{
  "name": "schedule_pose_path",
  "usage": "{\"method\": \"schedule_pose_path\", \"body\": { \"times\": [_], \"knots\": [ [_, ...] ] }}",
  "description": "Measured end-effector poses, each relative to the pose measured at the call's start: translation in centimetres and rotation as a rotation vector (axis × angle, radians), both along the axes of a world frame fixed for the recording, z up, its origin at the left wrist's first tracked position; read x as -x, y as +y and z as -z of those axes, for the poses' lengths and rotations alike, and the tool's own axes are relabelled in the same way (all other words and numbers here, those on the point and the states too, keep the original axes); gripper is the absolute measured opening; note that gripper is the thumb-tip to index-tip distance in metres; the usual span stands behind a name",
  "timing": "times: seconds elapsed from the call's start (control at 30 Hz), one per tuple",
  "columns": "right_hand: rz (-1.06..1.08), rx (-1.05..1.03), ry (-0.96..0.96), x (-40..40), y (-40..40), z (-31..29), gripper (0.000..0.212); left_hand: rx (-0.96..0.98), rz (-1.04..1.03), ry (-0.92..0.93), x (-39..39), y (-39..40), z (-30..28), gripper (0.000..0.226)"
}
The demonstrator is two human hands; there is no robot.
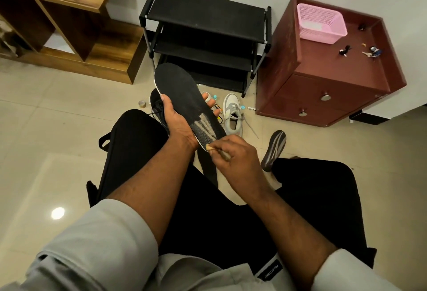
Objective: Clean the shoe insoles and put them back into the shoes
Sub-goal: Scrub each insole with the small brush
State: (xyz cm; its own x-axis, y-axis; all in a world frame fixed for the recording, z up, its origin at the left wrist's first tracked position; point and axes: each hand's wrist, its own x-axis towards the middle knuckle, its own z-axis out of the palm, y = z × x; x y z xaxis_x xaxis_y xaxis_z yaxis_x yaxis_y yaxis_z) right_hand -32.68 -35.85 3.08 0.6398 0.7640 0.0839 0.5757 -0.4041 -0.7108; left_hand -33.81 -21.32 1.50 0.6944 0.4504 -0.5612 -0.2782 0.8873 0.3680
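My left hand (178, 122) grips a long black insole (182, 92) from underneath, thumb on its left edge, fingertips showing on the right. The insole has a grey striped heel patch. My right hand (233, 154) pinches a small brush (217, 151) with a pale handle against the insole's heel end. A black shoe (157, 103) lies on the floor behind my left hand, mostly hidden. A white and grey sneaker (233, 115) with loose laces stands on the floor to the right. A second insole (273, 150), dark with grey stripes, lies near my right knee.
A black shoe rack (208, 36) stands against the wall ahead. A maroon cabinet (323, 83) at right carries a pink basket (321, 23) and keys. A wooden shelf unit (69, 25) is at left. Small bottles and a tin (142, 103) lie on the tiled floor.
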Motion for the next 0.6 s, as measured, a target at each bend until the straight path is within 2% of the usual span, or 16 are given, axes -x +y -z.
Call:
{"method": "schedule_pose_path", "body": {
  "times": [0.1, 0.27, 0.47, 0.6],
  "knots": [
    [-0.007, -0.019, -0.004, 0.0, 0.4, -0.4, 0.018, 0.012, -0.008, 0.008, 0.0, 0.0, 0.1, 0.090],
    [0.158, 0.017, -0.023, -1.7, -0.9, 0.2, 0.016, 0.003, -0.037, -0.002, 0.1, -0.1, 0.0, 0.094],
    [0.011, -0.029, -0.009, 1.1, 0.8, -0.1, 0.017, 0.023, -0.007, -0.039, 0.0, -0.1, 0.4, 0.094],
    [0.022, -0.054, -0.026, 1.1, 1.1, -0.7, 0.016, 0.041, -0.017, -0.063, -0.1, 0.1, 0.8, 0.093]
  ]
}}
